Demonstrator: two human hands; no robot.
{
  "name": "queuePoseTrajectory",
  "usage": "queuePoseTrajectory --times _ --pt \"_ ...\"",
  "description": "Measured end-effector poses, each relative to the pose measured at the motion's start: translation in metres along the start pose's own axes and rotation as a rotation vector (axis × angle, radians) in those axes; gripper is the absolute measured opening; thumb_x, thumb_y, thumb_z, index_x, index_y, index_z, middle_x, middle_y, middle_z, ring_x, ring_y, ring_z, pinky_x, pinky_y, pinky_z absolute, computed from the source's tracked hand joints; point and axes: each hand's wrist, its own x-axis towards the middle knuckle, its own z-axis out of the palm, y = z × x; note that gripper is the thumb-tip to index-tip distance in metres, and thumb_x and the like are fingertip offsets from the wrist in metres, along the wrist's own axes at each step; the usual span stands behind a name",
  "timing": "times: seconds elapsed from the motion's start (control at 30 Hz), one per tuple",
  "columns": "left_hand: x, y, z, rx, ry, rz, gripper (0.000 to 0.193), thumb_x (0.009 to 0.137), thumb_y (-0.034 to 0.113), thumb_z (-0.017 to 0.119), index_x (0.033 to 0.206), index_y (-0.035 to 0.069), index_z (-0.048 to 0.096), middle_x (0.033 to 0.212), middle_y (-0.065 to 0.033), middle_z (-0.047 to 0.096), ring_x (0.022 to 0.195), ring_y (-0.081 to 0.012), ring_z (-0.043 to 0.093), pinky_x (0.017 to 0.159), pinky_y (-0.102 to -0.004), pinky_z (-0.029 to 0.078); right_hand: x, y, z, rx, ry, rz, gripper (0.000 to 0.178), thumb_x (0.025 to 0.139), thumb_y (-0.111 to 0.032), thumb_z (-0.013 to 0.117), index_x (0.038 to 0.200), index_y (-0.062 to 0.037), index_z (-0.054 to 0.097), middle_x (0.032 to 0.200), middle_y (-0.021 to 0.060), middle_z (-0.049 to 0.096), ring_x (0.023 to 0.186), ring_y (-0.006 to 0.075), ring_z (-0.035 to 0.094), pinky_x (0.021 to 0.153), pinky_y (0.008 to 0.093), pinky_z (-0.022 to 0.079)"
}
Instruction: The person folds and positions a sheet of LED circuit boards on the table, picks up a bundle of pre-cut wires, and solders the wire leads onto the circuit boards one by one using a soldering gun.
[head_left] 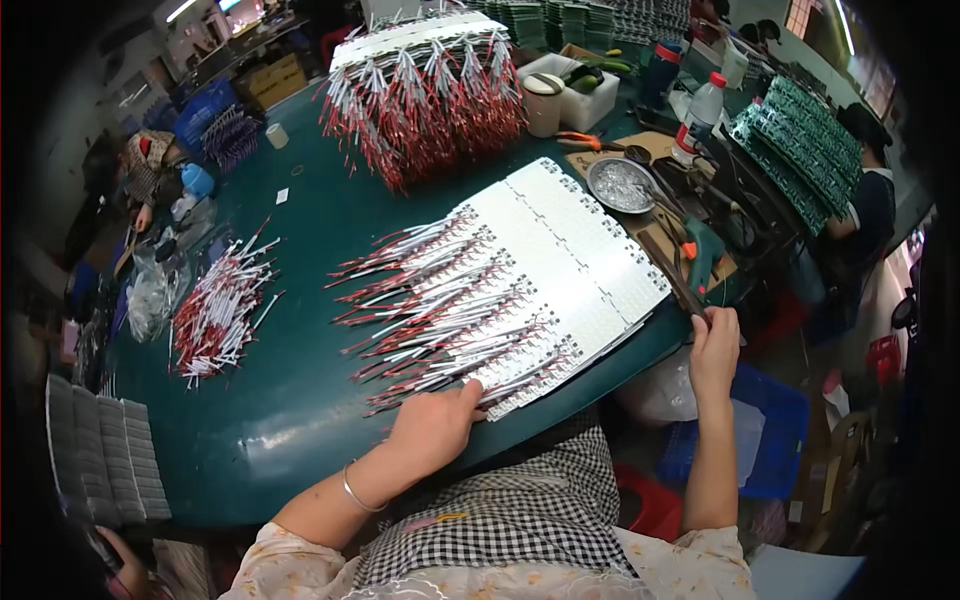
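The left hand (435, 428) lies at the near corner of a stack of white panels (570, 235), its fingers bent in toward the edge among the wires; I cannot tell whether it pinches a panel or only rests there. The right hand (715, 350) is at the near end of a dark bar (680, 287) by the counter's right edge, fingers drawn together — whether they close on the bar, I cannot tell.

The stack lies slantwise on the green counter (300, 340), in front of the person; rows of red and white wires (440, 290) spread from its left part, their ends pointing left; a loose pile of similar wires (222, 310) lies well apart, farther left.

Beyond the stack stands a larger batch of wired panels (425, 100), its wires hanging down in thick bunches; to the right are a round metal dish (620, 186), orange-handled pliers (592, 141), a red-capped bottle (702, 115) and a green-handled tool (706, 250) — all near one another; green boards (800, 150) lean together beyond them.
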Motion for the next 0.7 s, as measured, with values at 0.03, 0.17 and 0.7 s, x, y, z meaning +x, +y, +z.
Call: queuePoseTrajectory --times 0.03,0.17,0.7 --pt "0.0 -0.004 0.001 -0.007 0.02 0.009 0.024 0.087 0.021 0.063 0.096 0.005 0.048 0.075 -0.0145 0.066 0.062 -0.033 0.064 0.05 -0.0436 0.048 0.005 -0.009 0.002 -0.018 -0.001 -0.085 0.02 0.085 -0.009 0.065 0.1 0.0008 0.057 0.096 0.0163 0.055 0.095 0.0348 0.053 0.083 0.0433 0.043" --pt "-0.001 -0.014 -0.005 -0.003 0.002 -0.009 0.022 0.087 0.021 0.062 0.097 0.005 0.05 0.073 -0.0138 0.066 0.063 -0.0325 0.065 0.05 -0.0442 0.048 0.016 -0.029 0.006 -0.069 -0.082 -0.335 0.025 0.08 -0.006 0.068 0.102 0.0011 0.058 0.097 0.015 0.055 0.096 0.0353 0.052 0.083 0.0426 0.043" --pt "-0.139 -0.236 -0.107 0.188 -0.081 -0.082 0.014 0.081 0.017 0.064 0.095 0.016 0.062 0.074 -0.0083 0.064 0.073 -0.0315 0.066 0.059 -0.0451 0.049 0.109 -0.311 0.17 0.047 -0.947 -0.43 0.05 0.092 -0.045 0.055 0.109 0.0007 0.067 0.105 0.0198 0.067 0.096 0.0362 0.064 0.085 0.0413 0.049"
